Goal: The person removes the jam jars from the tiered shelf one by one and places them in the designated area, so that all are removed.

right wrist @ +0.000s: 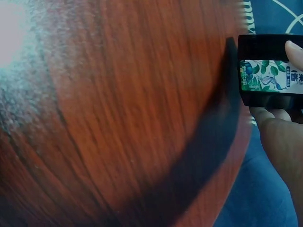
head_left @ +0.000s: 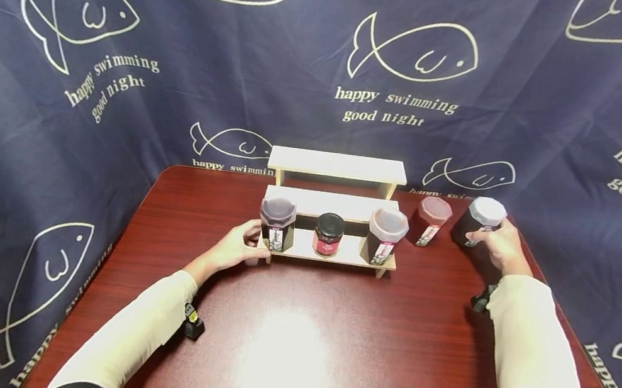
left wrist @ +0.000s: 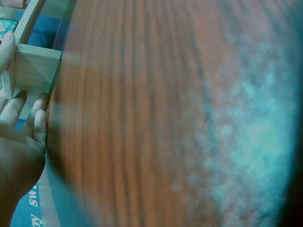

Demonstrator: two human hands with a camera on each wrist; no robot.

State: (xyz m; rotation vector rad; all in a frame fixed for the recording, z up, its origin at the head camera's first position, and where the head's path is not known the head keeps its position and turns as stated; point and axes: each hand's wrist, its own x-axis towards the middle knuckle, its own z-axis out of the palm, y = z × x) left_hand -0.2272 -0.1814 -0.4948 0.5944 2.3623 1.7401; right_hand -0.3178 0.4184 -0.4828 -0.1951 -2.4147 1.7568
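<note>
The right hand (head_left: 501, 247) has its fingers (right wrist: 294, 51) curled round the white-lidded dark jar (head_left: 477, 221), which stands on the tabletop (head_left: 295, 344) at about 2 o'clock from the middle, well to the right of the stepped wooden shelf (head_left: 338, 165). In the right wrist view the thumb lies across the jar's leaf-patterned label. The left hand (head_left: 237, 246) rests at the shelf's left end, at about 10 o'clock, fingers (left wrist: 40, 125) fairly straight against the wooden leg and close beside the dark-lidded jar (head_left: 277, 223); it grips no jar, and whether it actually steadies the shelf I cannot tell.

Outward from there: the lowest step already carries three jars, the dark-lidded one at its left, a small black-capped jar (head_left: 329, 234) in the middle and a clear-lidded jar (head_left: 385, 235) at its right. A red-lidded jar (head_left: 429, 220) stands on the tabletop between shelf and right hand. The two upper steps are bare. Judging by this, shelving looks roughly half done, with two jars left off it.
</note>
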